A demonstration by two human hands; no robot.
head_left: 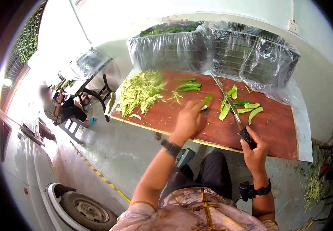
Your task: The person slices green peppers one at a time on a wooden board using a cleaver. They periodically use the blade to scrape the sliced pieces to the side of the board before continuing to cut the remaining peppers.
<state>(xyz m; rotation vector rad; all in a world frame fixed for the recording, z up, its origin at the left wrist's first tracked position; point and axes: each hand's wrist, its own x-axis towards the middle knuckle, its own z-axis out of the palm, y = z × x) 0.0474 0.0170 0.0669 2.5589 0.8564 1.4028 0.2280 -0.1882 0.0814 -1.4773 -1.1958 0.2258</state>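
My right hand is closed round the black handle of a long knife, whose blade points up and away over the red-brown board. Near the board's middle, my left hand has its fingers curled about a green pepper piece, slightly blurred. Opened green peppers lie beside and under the line of the blade. Whole green peppers rest further back, left of the knife. A large heap of pale green shreds covers the board's left end.
Two plastic-lined crates stand behind the board, the left one holding green peppers. A seated person is at another table on the far left. A vehicle wheel shows at lower left. Green scraps lie on the floor at right.
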